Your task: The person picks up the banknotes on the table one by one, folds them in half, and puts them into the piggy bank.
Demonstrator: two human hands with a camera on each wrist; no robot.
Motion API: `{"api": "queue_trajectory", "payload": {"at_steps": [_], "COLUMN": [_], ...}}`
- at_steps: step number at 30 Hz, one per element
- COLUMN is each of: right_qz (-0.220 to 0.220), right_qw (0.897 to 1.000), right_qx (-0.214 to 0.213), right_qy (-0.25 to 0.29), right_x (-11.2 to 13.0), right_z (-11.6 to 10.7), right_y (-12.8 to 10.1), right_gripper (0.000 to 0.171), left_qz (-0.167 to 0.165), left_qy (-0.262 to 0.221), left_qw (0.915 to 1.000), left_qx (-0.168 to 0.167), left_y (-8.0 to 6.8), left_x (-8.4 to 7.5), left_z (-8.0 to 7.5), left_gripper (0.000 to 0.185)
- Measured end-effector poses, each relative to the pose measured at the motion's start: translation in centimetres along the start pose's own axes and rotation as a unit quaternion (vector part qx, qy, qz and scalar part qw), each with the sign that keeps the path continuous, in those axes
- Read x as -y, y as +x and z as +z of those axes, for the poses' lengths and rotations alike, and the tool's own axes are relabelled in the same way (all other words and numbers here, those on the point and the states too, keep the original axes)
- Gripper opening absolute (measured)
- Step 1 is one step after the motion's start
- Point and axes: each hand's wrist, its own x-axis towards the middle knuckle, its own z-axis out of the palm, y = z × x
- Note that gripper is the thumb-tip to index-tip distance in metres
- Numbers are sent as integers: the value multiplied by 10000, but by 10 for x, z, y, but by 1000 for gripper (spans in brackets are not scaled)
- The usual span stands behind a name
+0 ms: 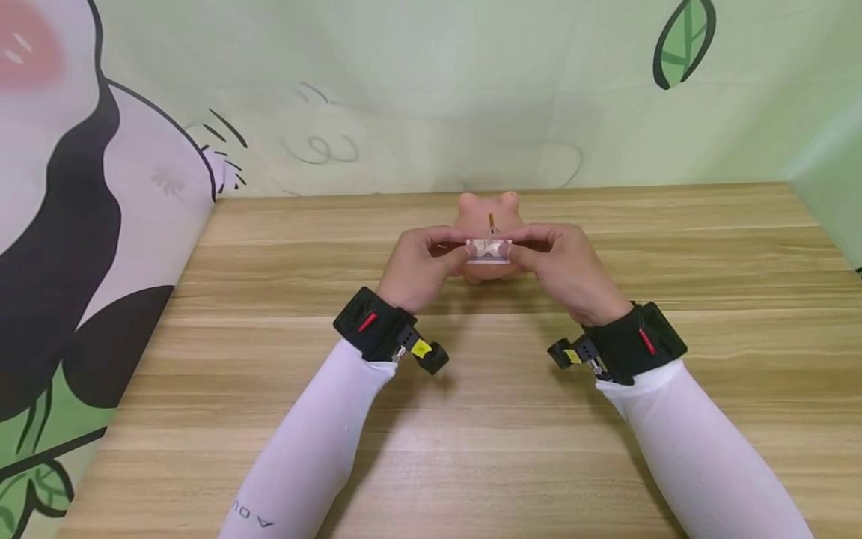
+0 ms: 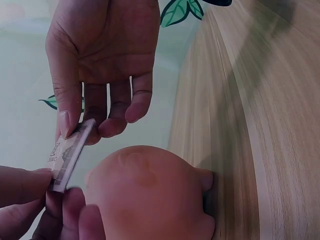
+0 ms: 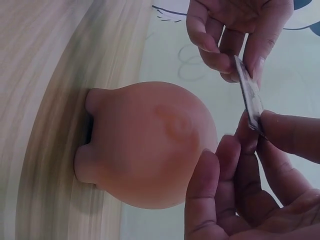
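My left hand [image 1: 420,266] and right hand [image 1: 562,266] hold a small folded banknote [image 1: 488,253] stretched between them, each pinching one end between thumb and fingers. "JIAO" is printed on the banknote [image 2: 64,157] in the left wrist view. In the head view it overlaps a pinkish-orange piggy bank [image 1: 490,272], which stands on the table. A narrow dark slot [image 1: 491,221] shows on top of the piggy bank, just beyond the banknote. Both wrist views catch the rounded end of the piggy bank [image 3: 150,145] and its stubby feet, with the fingers above it.
The wood-grain table [image 1: 491,434] stretches around the piggy bank. Behind it hangs a pale green cloth backdrop [image 1: 417,97] printed with leaves, and a large panda figure [image 1: 144,165] covers the left side. A wrist camera [image 1: 431,358] juts inward from the left wrist.
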Motion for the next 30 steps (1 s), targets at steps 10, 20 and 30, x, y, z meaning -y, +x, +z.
{"api": "queue_trajectory", "payload": {"at_steps": [10,20,30], "right_qz": [-20,-98,-127], "right_qw": [10000,9999,9997], "right_qx": [-35,-59,-64], "right_qy": [53,111,212], "right_x": [0,0,1], "right_z": [0,0,0], "right_y": [-1,-1,-1], "right_gripper": [31,32,32], "left_qz": [-15,-94,191], "left_qy": [-35,-90,-452], "left_qw": [10000,9999,9988], "left_qx": [-4,-21,-16], "left_y": [0,-1,-1], "left_x": [0,0,1], "left_z": [0,0,1], "left_gripper": [22,24,26]}}
